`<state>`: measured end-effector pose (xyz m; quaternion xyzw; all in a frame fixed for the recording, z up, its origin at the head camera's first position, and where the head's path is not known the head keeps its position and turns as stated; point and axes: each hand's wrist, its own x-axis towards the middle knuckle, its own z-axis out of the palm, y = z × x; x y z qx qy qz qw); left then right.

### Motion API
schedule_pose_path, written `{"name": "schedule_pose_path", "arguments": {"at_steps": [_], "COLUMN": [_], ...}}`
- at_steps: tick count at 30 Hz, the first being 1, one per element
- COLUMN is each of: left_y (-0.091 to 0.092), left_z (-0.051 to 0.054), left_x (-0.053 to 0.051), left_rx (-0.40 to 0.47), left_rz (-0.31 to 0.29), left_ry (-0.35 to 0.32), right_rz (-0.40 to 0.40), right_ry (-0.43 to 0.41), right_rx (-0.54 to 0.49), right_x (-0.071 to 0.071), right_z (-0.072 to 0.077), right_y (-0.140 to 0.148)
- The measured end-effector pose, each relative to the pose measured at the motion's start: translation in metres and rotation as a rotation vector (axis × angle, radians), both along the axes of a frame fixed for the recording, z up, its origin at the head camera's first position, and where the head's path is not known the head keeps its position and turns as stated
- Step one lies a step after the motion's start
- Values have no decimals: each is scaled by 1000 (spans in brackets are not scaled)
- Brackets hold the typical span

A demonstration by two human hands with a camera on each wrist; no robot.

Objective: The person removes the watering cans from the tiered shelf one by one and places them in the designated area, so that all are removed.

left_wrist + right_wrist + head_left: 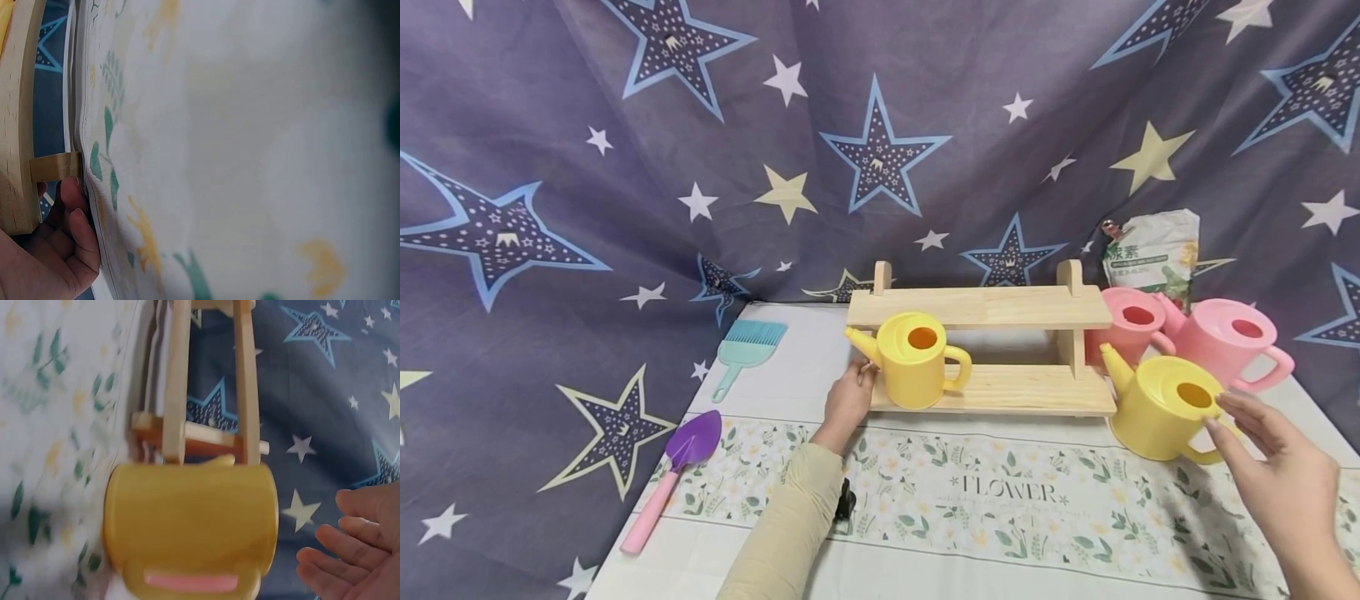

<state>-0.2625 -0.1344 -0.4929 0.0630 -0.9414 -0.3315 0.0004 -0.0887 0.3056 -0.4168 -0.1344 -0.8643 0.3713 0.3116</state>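
Note:
My left hand [848, 400] grips the left end of the wooden shelf [1022, 389]; in the left wrist view its fingers [84, 234] curl beneath the plank [15, 125]. On the lower plank stands a yellow watering can [913, 367], spout to the left. Another yellow watering can [1153, 417] stands on the table by the shelf's right end. My right hand [1281, 467] is beside that can's handle, fingers spread. The right wrist view has this hand [359, 544] apart from the can [190, 519], holding nothing.
Two pink watering cans [1116, 333] [1217, 333] and a white bag [1157, 250] stand behind at the right. At the left lie a teal brush [745, 354] and a purple trowel [692, 442] with a pink handle. A small black object [846, 502] is beside my left forearm.

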Motion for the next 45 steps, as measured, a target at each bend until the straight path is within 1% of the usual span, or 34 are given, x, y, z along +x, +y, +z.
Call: {"name": "schedule_pose_path", "arguments": {"at_steps": [3,6,9,13,18,22,28,35,39,45], "left_y": [0,0,0,0,1,0,0,-1,-1,-1], "left_z": [0,1,1,2,2,2,2,0,-1,-2], "left_x": [0,0,0,1,2,2,1,2,1,0], "left_rx": [-2,0,0,4,7,10,15,26,31,39], "left_rz": [-3,-3,-2,-1,3,5,2,5,7,0], "left_ry": [-2,0,5,4,9,11,9,11,16,30], "right_rz": [64,104,159,239,313,391,452,548,563,611], "right_ry": [52,54,77,105,113,125,104,77,41,33], "right_rx": [0,9,0,-12,-18,-41,-26,-15,21,40], "right_x": [-2,-5,-8,-15,-23,-30,-38,-47,-52,-62], "right_z": [4,8,9,11,11,11,11,11,12,10], "right_y": [-9,-18,-25,-34,-45,-54,-69,-82,-90,-103]}}
